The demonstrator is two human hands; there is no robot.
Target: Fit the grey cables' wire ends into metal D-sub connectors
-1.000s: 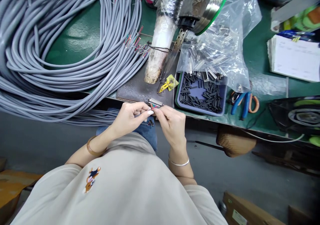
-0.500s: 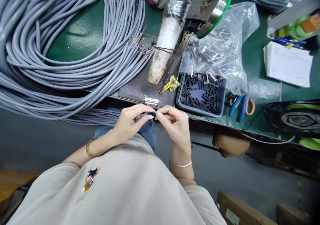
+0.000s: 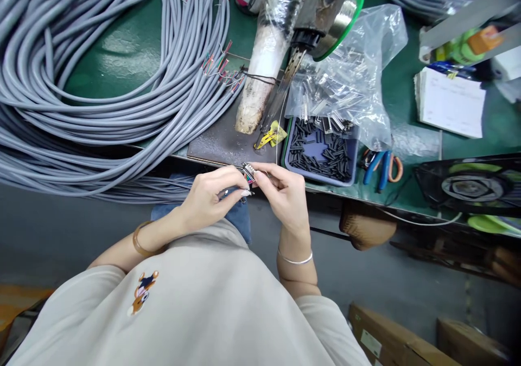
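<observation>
A small multi-pin connector (image 3: 248, 170), with coloured wires at its lower side, is held between my two hands just off the front edge of the bench. My right hand (image 3: 284, 193) pinches it from the right between thumb and fingers. On the other side, the fingers of my left hand (image 3: 215, 193) are closed around the wired end of its cable, which they mostly hide. Close behind sits a dark work plate (image 3: 211, 144). Above that plate hangs a soldering iron (image 3: 280, 92) beside a white, tape-wrapped tube (image 3: 257, 78).
Many grey cables (image 3: 134, 102) with stripped ends cover the left. To the right, a blue tray (image 3: 325, 180) holds short black tubes below a plastic bag (image 3: 378, 45) of metal parts. Beyond are blue-handled pliers (image 3: 385, 171), a paper pad (image 3: 451, 102) and a solder spool (image 3: 341, 26).
The connector, which lay at the plate's front edge, is now tilted up between my hands. My right fingers have moved from the dark piece at my left fingertips onto the connector.
</observation>
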